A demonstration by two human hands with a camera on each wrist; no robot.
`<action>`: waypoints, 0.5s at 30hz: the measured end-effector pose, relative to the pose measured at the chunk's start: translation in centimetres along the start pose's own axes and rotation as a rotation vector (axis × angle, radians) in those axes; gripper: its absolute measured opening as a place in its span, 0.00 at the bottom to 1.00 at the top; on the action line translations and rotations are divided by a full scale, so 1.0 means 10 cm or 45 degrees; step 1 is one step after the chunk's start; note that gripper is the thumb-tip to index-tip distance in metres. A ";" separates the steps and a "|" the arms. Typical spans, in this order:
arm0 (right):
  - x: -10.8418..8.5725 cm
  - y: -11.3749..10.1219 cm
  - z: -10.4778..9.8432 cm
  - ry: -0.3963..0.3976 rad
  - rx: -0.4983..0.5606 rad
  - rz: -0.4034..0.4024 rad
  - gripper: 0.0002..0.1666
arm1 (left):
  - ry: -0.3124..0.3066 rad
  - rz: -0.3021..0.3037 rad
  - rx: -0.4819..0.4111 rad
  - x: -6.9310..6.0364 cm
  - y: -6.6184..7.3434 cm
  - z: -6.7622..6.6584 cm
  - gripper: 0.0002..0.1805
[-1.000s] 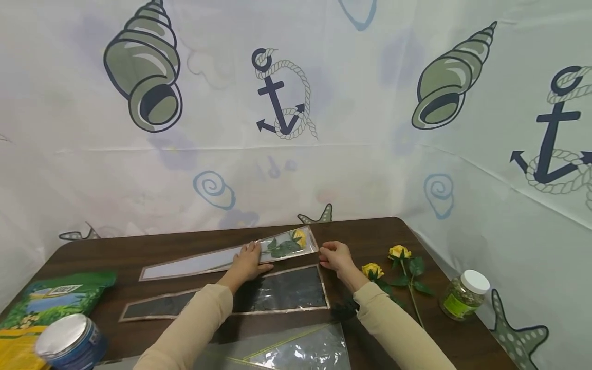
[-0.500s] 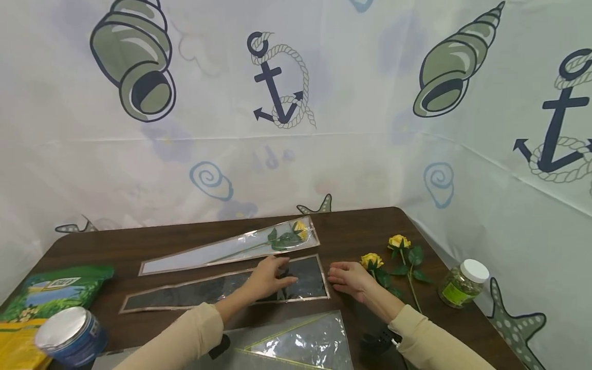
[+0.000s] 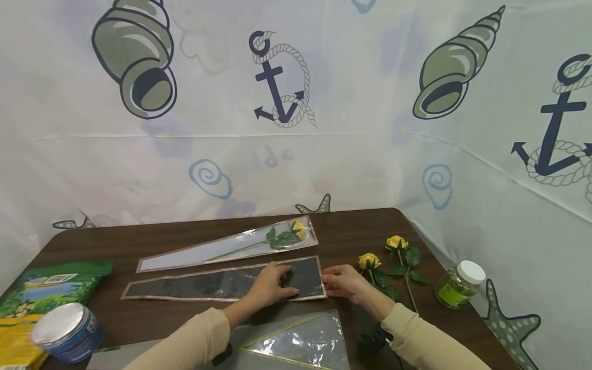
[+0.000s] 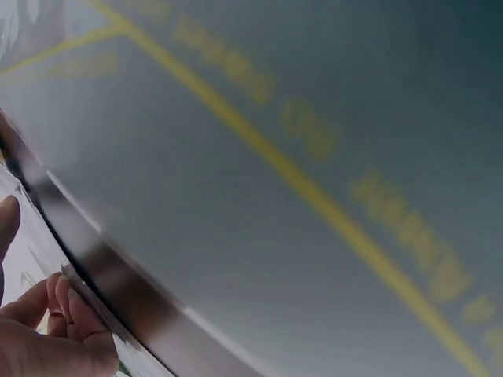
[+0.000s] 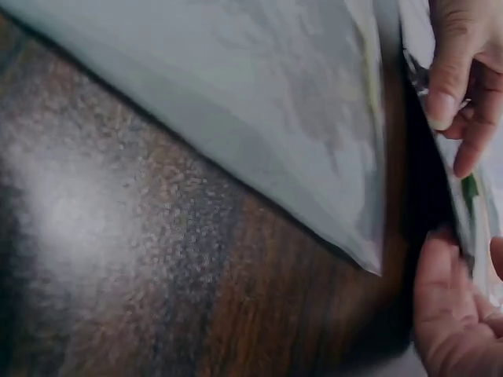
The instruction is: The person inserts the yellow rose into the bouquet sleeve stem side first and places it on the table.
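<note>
My left hand (image 3: 270, 282) rests on a long tapered flower sleeve (image 3: 199, 286) with a dark panel and pinkish border. Its thumb and fingers are spread apart on the film. At the sleeve's wide right end, my right hand (image 3: 344, 281) pinches the edge. In the right wrist view, my right hand (image 5: 452, 314) has fingers and thumb on either side of that edge, with the left hand (image 5: 464, 78) above. Behind lies a pale sleeve (image 3: 176, 260) containing a yellow rose (image 3: 299, 228). Two loose yellow roses (image 3: 369, 260) lie beyond my right hand.
A clear sleeve (image 3: 296, 339) with yellow lines lies at the front. At left are a green and yellow pouch (image 3: 60, 288) and a blue tub with a silvery lid (image 3: 69, 331). A white-lidded jar (image 3: 460, 285) stands near the table's right edge.
Both hands have left the pale sleeve with the rose and come nearer to me, onto the dark sleeve. Over the last half second, my right hand has moved left to its edge.
</note>
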State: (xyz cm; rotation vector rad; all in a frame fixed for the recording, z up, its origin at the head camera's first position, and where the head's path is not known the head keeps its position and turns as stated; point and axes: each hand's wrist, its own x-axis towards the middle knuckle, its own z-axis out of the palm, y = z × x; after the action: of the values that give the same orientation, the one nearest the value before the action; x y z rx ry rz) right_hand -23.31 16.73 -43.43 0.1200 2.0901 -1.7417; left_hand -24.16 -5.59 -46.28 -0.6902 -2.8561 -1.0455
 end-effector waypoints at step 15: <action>0.22 0.04 0.23 0.078 0.058 -0.199 0.07 | 0.225 -0.251 -0.244 0.02 0.17 0.12 0.20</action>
State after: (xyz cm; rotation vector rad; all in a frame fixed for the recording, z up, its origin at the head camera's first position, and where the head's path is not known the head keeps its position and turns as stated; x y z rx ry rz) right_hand -24.56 14.17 -44.95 0.0237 2.1548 -1.8989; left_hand -23.47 -3.62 -46.14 -0.3068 -2.7377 -1.3460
